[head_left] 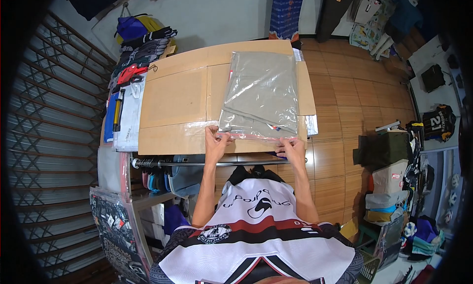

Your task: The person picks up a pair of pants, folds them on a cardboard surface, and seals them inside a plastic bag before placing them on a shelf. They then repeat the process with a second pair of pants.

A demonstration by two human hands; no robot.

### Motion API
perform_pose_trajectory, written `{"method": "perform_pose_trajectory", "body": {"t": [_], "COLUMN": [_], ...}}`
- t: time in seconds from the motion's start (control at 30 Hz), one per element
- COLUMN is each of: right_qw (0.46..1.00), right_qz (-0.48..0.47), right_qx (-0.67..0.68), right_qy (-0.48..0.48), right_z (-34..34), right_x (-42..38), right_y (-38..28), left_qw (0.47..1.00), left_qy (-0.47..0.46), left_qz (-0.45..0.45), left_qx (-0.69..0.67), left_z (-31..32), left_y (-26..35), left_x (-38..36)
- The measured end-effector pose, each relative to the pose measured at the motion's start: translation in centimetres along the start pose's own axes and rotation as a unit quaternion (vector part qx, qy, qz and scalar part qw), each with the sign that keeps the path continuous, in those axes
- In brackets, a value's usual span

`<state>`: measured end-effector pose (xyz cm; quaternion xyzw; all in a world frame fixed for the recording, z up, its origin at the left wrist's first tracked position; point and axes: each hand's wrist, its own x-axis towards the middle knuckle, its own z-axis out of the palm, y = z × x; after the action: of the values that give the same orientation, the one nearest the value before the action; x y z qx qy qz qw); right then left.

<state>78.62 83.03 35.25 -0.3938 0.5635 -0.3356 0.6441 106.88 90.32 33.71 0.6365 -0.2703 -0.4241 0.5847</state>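
Observation:
A folded grey-khaki garment [263, 84] lies inside a clear plastic bag [256, 135] on a sheet of cardboard [177, 97]. Along its near edge the bag has a pinkish-red strip. My left hand [217, 142] pinches the near left corner of the bag, thumb and fingers pressed together. At the near right corner, my right hand [291, 148] grips the same edge between thumb and fingertips. The bag's far end rests flat on the cardboard, and light glares off the plastic in places.
A metal rail [197, 163] with hanging clothes runs below the cardboard's near edge. To the left are a red tool [132, 74], plastic-wrapped packs [129, 119] and stacked clothes [148, 50]. Folded garments [389, 180] are piled at right, beyond the tiled floor [352, 94].

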Motion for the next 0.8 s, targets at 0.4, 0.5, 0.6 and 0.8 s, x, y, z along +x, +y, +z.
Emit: {"method": "perform_pose_trajectory", "body": {"t": [0.4,0.5,0.6,0.8], "right_qw": [1.0,1.0,0.999,0.999], "right_qz": [-0.008,-0.012,-0.005,0.028], "right_qx": [-0.013,0.017,0.033,0.03], "right_qy": [-0.009,-0.022,-0.019,-0.007], "right_z": [0.6,0.7,0.7,1.8], "right_x": [-0.5,-0.1,0.0,-0.7], "right_y": [-0.9,-0.1,0.2,-1.3], "left_qw": [1.0,0.999,1.0,1.0], "left_qy": [0.012,0.008,0.002,-0.011], "left_qz": [0.002,0.027,0.027,0.0], "left_qx": [0.016,0.016,-0.007,0.018], "left_z": [0.7,0.4,0.4,0.9], "left_y": [-0.3,-1.1,-1.1,-0.1], "left_x": [0.2,0.4,0.3,0.2]}}
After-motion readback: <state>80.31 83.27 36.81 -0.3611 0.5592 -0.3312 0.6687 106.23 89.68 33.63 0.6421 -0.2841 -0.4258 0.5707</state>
